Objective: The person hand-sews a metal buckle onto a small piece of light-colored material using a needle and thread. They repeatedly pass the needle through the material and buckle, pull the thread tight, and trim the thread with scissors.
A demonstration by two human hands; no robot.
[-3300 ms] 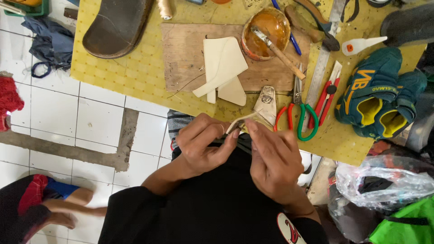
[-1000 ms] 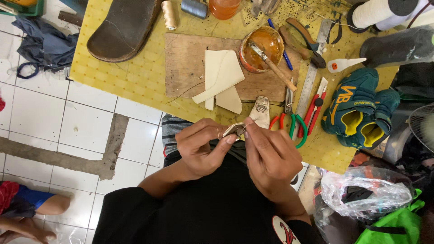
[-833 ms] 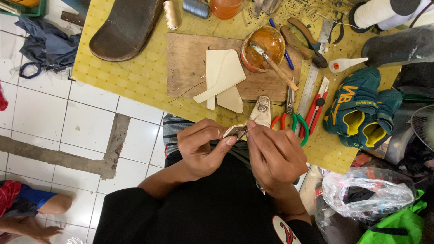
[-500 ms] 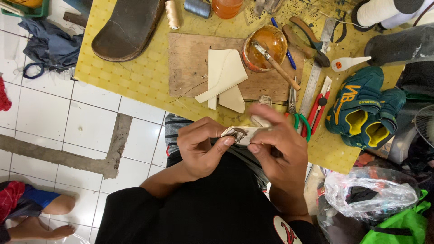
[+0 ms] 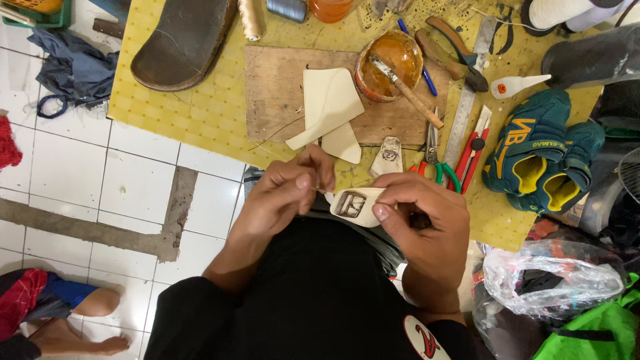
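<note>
1. While the head view looks straight down, the right hand [image 5: 427,223] grips a small cream shoe piece [image 5: 357,205] with a dark label patch, thumb under it and fingers curled over its right end, near the person's lap and just off the near edge of the worktop [image 5: 200,113].
2. The left hand [image 5: 287,193] is pinched shut at the piece's left end, thumb and forefinger pressed together on something too thin to make out, perhaps a needle or thread.
3. On the worktop, a wooden board [image 5: 280,87] carries two cream cut-outs [image 5: 330,107]; to its right sits an orange glue pot [image 5: 390,63] with a brush [image 5: 407,90] resting in it.
4. Further right lie scissors [image 5: 433,157] with green and red handles, a steel ruler [image 5: 467,100], pliers [image 5: 453,50] and a teal and yellow shoe [image 5: 540,157]; a dark sole [image 5: 180,40] lies far left.
5. Judged from this, the main risk is a pricked right thumb, since it sits just beside the pinching fingers. The piece is held only at one end, so a hard pull could twist it or tear the edge.
6. The glue pot stands near the board; a careless reach could tip it onto the cut-outs.
</note>
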